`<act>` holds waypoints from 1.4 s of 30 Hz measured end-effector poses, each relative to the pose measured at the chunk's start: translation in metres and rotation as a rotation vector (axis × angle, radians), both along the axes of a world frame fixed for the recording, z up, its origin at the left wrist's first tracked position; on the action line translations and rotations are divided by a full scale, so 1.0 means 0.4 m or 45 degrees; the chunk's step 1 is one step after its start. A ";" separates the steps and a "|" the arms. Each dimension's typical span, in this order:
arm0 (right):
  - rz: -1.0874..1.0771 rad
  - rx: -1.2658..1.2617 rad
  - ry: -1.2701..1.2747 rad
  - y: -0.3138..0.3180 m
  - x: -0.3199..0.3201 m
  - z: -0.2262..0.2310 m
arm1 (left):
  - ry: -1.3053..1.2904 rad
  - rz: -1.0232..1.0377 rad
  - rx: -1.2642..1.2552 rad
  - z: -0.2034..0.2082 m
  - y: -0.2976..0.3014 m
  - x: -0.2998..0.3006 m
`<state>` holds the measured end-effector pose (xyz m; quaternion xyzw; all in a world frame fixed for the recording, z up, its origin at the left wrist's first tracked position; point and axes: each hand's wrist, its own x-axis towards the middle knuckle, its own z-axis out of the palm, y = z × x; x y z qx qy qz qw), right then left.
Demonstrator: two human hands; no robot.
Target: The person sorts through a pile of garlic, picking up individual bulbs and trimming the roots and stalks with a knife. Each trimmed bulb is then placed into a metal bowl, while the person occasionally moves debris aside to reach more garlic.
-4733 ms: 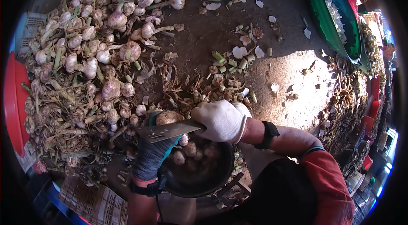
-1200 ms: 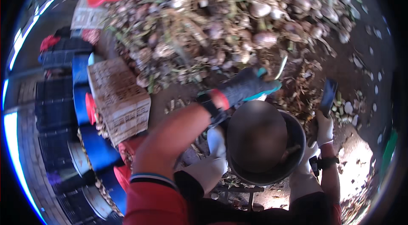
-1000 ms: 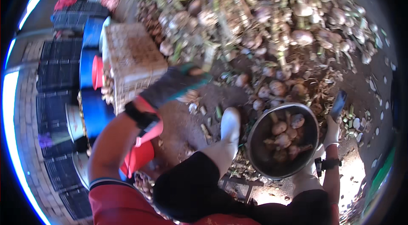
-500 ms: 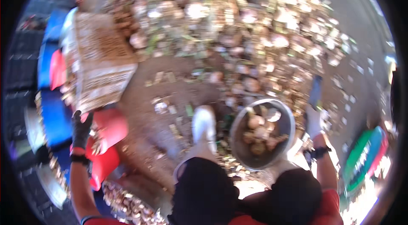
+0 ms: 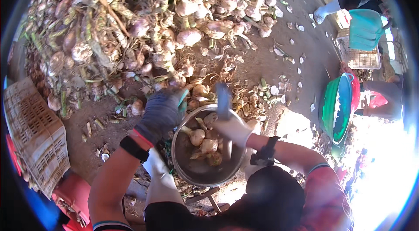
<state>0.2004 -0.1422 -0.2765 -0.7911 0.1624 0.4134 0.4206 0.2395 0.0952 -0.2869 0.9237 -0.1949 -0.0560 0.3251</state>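
Left hand (image 5: 161, 108) has swung back from the red tubs, where it was half a second ago, to the bowl's upper-left rim; right hand (image 5: 235, 129), then off to the bowl's right, is now over its far right part.

Nearest: grey metal bowl (image 5: 198, 172) between the wearer's lower legs, mouth up, bulbs (image 5: 197, 137) gathered toward its middle and far side. Front-left bulb: stem points up-left. Bare metal shows along the near wall.

Right hand (white glove) closed around a knife (image 5: 223, 100). Blade points away from the wearer, long axis roughly fore-and-aft, tip slightly left; outline blurred. Its outer half extends past the bowl's far rim.

Left hand (grey glove, teal palm) turned back-up, fingers bent; cannot tell whether they grip anything.

Left: crate (image 5: 37, 130), tilted, its right edge well apart from the bowl; scrap-dotted ground between gives side room. Beyond the bowl: garlic pile (image 5: 131, 30), edge close to the left hand. Right of the pile: wide floor (image 5: 305, 65) with scattered peel, reaching to a green tub (image 5: 330, 106). Farthest: another person's white boot (image 5: 326, 10), upper right.
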 end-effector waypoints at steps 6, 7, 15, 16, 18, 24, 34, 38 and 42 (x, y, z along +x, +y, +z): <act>-0.216 0.278 0.092 0.024 0.057 0.111 | 0.322 -0.239 0.415 -0.045 -0.095 0.105; -0.224 0.275 0.094 0.005 0.066 0.103 | 0.311 -0.361 0.546 -0.069 -0.115 0.111; -0.091 -0.035 -0.560 -0.081 0.141 0.070 | 0.018 -0.522 0.748 -0.236 -0.213 0.118; -0.009 -0.070 -0.610 -0.086 0.145 0.065 | -0.065 -0.514 0.598 -0.237 -0.204 0.120; 0.000 -0.051 -0.661 -0.084 0.147 0.049 | 0.068 -0.457 0.392 -0.233 -0.150 0.125; 0.246 -0.035 -0.876 -0.092 0.156 0.012 | 0.397 -0.177 -0.086 -0.016 -0.137 0.138; -0.159 0.276 -0.557 -0.097 0.177 0.023 | 1.280 0.408 -1.179 0.070 -0.188 0.087; -0.423 0.449 -0.082 -0.078 0.186 0.061 | 1.003 0.115 -1.002 0.032 -0.192 0.043; -0.426 0.567 0.037 -0.079 0.169 0.045 | 0.506 -0.078 -0.422 0.043 -0.180 0.054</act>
